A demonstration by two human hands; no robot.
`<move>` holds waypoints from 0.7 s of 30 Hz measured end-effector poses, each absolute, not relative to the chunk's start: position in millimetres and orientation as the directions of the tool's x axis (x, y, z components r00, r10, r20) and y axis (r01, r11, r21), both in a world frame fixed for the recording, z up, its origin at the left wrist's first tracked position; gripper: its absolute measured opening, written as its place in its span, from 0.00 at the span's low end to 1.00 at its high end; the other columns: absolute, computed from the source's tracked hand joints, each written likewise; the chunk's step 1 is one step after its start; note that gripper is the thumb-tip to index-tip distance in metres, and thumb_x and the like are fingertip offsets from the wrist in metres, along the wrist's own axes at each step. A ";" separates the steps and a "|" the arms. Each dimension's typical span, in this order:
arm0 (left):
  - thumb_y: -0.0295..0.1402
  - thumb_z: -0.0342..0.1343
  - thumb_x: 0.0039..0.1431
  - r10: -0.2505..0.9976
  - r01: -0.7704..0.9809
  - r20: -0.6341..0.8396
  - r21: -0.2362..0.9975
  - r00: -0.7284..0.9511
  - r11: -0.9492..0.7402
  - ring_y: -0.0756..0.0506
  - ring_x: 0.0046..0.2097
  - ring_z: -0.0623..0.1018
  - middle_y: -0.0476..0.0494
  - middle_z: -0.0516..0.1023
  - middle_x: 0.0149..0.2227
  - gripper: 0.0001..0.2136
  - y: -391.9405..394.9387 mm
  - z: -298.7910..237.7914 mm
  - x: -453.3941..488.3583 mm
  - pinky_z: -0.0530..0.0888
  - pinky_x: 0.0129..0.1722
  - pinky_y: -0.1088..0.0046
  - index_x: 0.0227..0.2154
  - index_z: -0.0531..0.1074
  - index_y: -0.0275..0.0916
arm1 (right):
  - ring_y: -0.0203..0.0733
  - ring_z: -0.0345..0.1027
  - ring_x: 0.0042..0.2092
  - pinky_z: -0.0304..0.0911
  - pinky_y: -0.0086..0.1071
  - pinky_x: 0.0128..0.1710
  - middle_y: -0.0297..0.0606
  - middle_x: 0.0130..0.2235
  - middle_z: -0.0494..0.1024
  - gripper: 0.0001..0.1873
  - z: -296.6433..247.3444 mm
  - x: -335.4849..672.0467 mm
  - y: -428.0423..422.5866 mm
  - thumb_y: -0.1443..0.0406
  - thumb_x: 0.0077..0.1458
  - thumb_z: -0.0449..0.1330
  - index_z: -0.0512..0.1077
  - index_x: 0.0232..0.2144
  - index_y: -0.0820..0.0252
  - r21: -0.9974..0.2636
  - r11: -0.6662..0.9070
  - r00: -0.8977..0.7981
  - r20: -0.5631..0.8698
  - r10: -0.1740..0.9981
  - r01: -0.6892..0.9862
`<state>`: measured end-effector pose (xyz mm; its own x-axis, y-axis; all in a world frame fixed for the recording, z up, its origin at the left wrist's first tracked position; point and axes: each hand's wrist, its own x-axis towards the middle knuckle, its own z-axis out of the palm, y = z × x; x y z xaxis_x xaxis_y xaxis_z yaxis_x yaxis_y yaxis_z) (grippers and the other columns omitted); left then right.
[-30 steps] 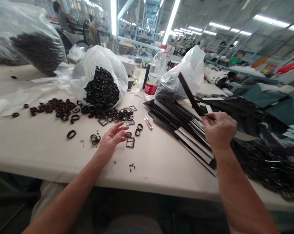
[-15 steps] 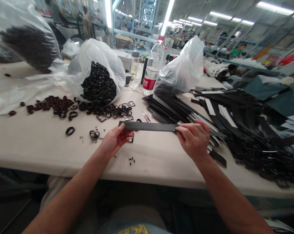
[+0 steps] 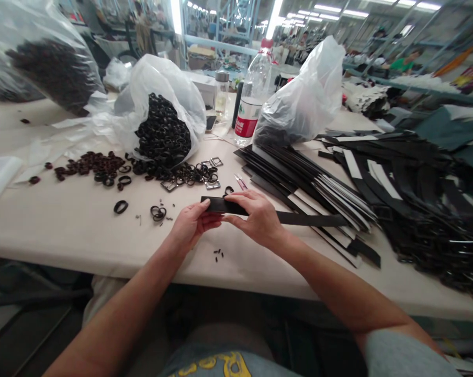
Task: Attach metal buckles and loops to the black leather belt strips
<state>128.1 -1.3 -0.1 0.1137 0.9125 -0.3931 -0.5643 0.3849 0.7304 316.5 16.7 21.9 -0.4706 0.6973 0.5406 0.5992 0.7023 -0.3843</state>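
A flat black belt strap (image 3: pixel 311 219) runs sideways above the tabletop, its right part lying across a pile of similar strips. My left hand (image 3: pixel 191 222) pinches its left end, thumb on top and fingers underneath. Close beside it, my right hand (image 3: pixel 260 217) is closed around the strap, thumb below and fingers over the upper edge. A black belt loop (image 3: pixel 228 191) shows just behind the right fingertips. Several small dark pieces (image 3: pixel 218 255) lie on the table in front of the hands.
An open plastic bag (image 3: pixel 199 107) spills black loops beside metal buckles (image 3: pixel 212 184) and brown loops (image 3: pixel 99 163). Small snips (image 3: pixel 241 181) lie near stacked black strips (image 3: pixel 299 173). A plastic bottle (image 3: pixel 246 112) and another bag (image 3: pixel 303 99) stand behind. Finished-looking belts (image 3: pixel 428 230) heap at right.
My right hand has slid left along the strap, close to my left hand, leaving a longer stretch of strap out to its right. The view has shifted slightly.
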 end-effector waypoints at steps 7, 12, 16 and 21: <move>0.33 0.63 0.53 0.922 -0.535 -0.367 0.758 0.124 0.373 0.45 0.31 0.82 0.38 0.83 0.30 0.09 -1.1 -8.2 124.7 0.79 0.31 0.71 0.33 0.77 0.31 | 0.47 0.74 0.45 0.66 0.41 0.51 0.40 0.43 0.81 0.17 -2.0 306.6 24.6 0.58 0.53 0.69 0.77 0.45 0.56 -0.578 0.629 -0.365 0.515 0.775 0.520; 0.38 0.69 0.46 0.933 -0.511 -0.337 0.784 0.124 0.351 0.46 0.31 0.81 0.39 0.83 0.32 0.15 -4.5 -11.5 127.5 0.78 0.31 0.72 0.33 0.77 0.32 | 0.47 0.74 0.44 0.66 0.42 0.50 0.42 0.42 0.81 0.17 -3.0 311.3 24.1 0.55 0.54 0.67 0.77 0.43 0.58 -0.493 0.691 -0.409 0.566 0.716 0.528; 0.42 0.69 0.45 0.944 -0.479 -0.300 0.813 0.141 0.330 0.46 0.32 0.81 0.40 0.83 0.33 0.18 -6.0 -12.5 127.2 0.78 0.33 0.72 0.33 0.78 0.33 | 0.47 0.75 0.41 0.66 0.40 0.47 0.44 0.39 0.81 0.15 -4.7 310.0 22.6 0.55 0.60 0.62 0.76 0.41 0.61 -0.285 0.752 -0.493 0.609 0.621 0.595; 0.42 0.66 0.50 0.984 -0.196 -0.140 0.968 0.110 0.160 0.45 0.36 0.81 0.41 0.82 0.34 0.17 -5.3 -10.5 121.8 0.78 0.36 0.70 0.37 0.78 0.34 | 0.42 0.73 0.35 0.63 0.35 0.41 0.40 0.31 0.80 0.14 -0.8 310.2 19.3 0.58 0.65 0.57 0.76 0.33 0.60 -0.188 0.759 -0.548 0.587 0.596 0.624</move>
